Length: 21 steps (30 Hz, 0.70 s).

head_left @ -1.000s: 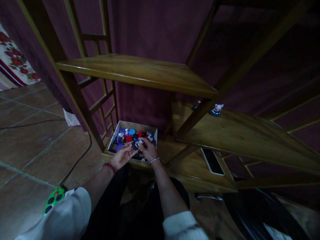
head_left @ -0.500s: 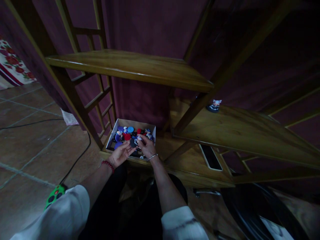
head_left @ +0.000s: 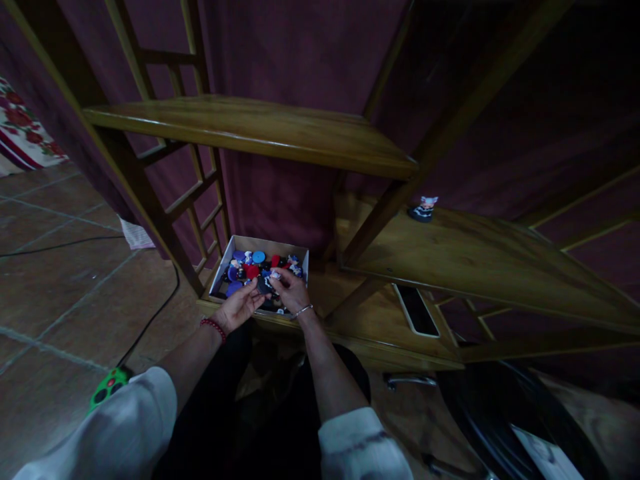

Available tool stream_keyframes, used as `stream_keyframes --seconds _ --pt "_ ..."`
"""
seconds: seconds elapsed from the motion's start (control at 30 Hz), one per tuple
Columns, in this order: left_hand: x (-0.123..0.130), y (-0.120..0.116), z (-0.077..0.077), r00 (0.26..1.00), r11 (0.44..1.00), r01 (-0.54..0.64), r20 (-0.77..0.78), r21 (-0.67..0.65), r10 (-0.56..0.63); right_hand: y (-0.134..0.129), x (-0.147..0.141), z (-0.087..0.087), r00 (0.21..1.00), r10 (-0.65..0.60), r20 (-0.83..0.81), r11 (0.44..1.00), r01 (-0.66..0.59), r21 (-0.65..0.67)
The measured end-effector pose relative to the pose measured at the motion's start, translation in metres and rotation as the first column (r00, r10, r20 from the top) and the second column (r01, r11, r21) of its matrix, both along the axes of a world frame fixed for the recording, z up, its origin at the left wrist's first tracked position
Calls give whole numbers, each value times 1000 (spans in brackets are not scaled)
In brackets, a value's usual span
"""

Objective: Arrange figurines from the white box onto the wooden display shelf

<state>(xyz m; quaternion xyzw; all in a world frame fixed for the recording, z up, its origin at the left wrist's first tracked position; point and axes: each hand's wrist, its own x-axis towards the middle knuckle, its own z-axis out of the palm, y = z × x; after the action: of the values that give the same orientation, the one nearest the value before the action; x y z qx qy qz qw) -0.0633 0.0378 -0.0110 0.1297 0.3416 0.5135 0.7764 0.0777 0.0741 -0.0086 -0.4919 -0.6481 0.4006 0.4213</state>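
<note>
Near the front edge of the low wooden shelf (head_left: 370, 320), an open cardboard box (head_left: 267, 243) holds a heap of blue, red and black figurines and discs (head_left: 245, 272). The left forearm (head_left: 193, 357) and right forearm (head_left: 320, 373) both reach forward over the box. The right hand (head_left: 291, 291) is curled, its fingertips pinching a small figurine on a dark round base (head_left: 264, 285) just above the heap. The left hand (head_left: 239, 305) lies half open, palm up, fingers reaching toward that base; whether they touch it, I cannot tell. The step in hand looks like picking out one piece, and lifting it clear calls for a firm pinch past its neighbours.
</note>
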Motion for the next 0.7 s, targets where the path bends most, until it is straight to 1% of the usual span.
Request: stream_keyframes --seconds 0.13,0.37,0.53,0.7 --pt "0 0 -1 1000 1000 -17 -13 -4 17 -1 0 2 1000 9 -5 1000 -9 3" --pt "1 1 -4 998 998 -56 -4 -18 56 -5 0 10 1000 23 -5 1000 -23 3" --pt "-2 1 -1 998 999 -31 51 -19 32 -5 1 9 1000 25 -15 1000 -25 7" --pt "-3 0 2 994 998 -50 91 -43 54 -3 2 8 999 32 5 999 -32 7"
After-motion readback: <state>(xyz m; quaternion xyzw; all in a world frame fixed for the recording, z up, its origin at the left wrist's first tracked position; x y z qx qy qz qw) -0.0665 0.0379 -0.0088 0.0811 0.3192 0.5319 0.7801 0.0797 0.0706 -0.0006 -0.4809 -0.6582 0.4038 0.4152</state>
